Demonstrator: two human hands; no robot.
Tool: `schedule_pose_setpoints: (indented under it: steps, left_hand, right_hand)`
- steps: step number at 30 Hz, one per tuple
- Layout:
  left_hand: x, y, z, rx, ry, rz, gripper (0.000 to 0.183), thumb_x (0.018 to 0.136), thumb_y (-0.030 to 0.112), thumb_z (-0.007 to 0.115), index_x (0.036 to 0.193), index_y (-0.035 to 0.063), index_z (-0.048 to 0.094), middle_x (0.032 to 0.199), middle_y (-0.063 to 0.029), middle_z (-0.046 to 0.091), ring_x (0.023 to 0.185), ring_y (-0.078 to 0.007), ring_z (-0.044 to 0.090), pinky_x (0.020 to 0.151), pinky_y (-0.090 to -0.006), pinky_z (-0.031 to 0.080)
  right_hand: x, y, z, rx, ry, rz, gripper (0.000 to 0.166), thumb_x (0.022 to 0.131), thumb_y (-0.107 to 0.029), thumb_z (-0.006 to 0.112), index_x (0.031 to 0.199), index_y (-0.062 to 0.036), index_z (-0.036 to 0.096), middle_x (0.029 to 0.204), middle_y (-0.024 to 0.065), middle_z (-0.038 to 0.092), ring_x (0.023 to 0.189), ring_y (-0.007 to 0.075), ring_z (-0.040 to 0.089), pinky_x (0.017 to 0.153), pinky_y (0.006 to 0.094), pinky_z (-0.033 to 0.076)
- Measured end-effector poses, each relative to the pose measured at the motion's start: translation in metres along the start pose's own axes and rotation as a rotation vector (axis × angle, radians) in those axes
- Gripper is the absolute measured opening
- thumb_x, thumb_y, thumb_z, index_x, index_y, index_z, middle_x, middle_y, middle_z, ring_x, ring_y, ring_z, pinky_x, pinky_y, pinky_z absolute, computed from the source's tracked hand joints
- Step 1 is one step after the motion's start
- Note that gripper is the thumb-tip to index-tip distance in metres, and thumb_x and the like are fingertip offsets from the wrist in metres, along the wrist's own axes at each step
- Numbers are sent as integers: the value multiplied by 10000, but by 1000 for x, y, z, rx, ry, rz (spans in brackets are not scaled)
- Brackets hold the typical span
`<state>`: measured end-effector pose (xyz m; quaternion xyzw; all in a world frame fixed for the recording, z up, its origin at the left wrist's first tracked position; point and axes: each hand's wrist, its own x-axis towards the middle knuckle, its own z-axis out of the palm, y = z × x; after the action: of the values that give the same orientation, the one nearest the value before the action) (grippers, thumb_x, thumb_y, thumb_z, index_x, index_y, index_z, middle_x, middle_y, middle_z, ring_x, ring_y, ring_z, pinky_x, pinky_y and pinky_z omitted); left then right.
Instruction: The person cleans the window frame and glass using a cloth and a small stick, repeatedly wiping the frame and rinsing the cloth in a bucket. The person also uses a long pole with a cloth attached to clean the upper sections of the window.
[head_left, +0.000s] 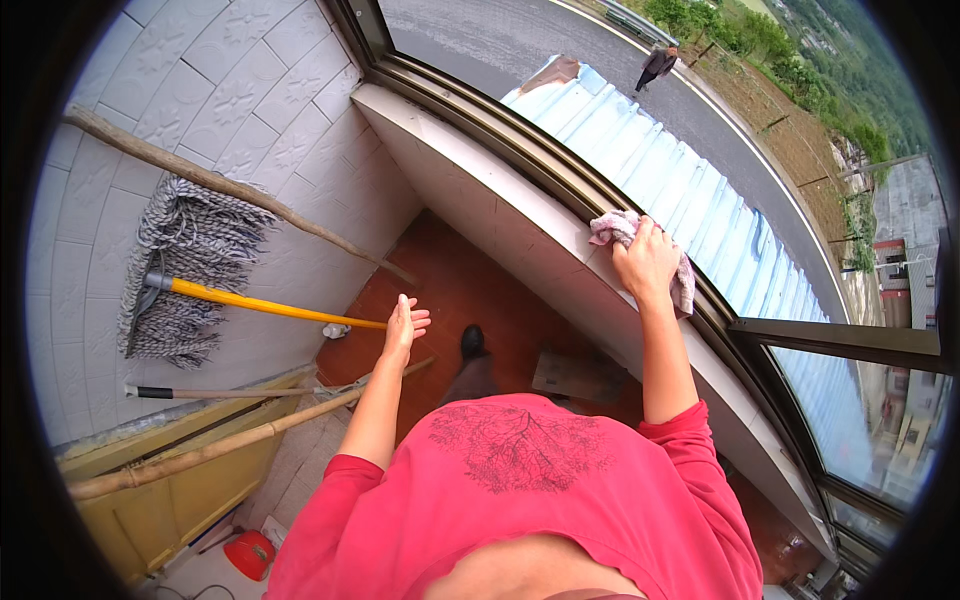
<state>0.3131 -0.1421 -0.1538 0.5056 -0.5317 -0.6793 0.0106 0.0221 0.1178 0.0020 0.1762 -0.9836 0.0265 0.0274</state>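
Note:
My right hand (649, 261) grips a crumpled pink-and-white cloth (682, 283) and presses it on the window's metal sliding track (559, 169). Beneath the track runs a white tiled sill (480, 161), which the cloth partly overlaps. Out to the left my left hand (406, 330) hangs in the air, its fingers apart and nothing in it. Just beyond it in the picture is the yellow handle (277, 304) of a string mop (191, 262) propped head-up on the tiled wall; whether hand and handle touch is hard to tell.
A crooked wooden pole (225, 184) and a bamboo pole (217, 454) lean at the left. A yellow door (180, 495) stands at lower left near a red object (249, 555). Outside the open window are a corrugated metal roof (660, 180), a road and a walking person (657, 67).

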Motion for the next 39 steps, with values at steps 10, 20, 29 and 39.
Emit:
schedule_pose_setpoints:
  steps: [10, 20, 29, 39]
  left_hand:
    - [9, -29, -71, 165, 152, -144, 619, 928, 554, 299, 1189, 24, 485, 892, -125, 636, 713, -176, 615, 588, -285, 473]
    - [-5, -2, -84, 32, 364, -44, 606, 939, 536, 289, 1216, 23, 459, 934, -134, 634, 743, -181, 622, 628, -288, 473]
    - [-55, -60, -107, -236, 651, -315, 746, 889, 643, 258, 1280, 25, 410, 1023, -183, 611, 825, -248, 626, 684, -352, 489]
    - [21, 5, -129, 86, 424, -247, 702, 906, 609, 267, 1175, 9, 513, 930, -137, 623, 759, -203, 614, 646, -312, 478]
  right_hand:
    - [93, -169, 20, 86, 11, -221, 496, 745, -272, 524, 1139, 25, 476, 1028, 199, 589, 982, 305, 549, 842, 437, 377]
    - [207, -342, 54, 327, -21, -476, 614, 796, -216, 446, 1341, 35, 313, 1133, 195, 563, 1077, 297, 511, 931, 460, 324]
    - [302, -290, 5, 2388, -868, -141, 399, 929, -285, 480, 1229, -22, 466, 1165, 130, 568, 1040, 245, 570, 932, 382, 440]
    - [333, -103, -59, 1266, -416, 66, 297, 893, -233, 563, 1061, 10, 599, 919, 76, 643, 750, 150, 626, 669, 271, 512]
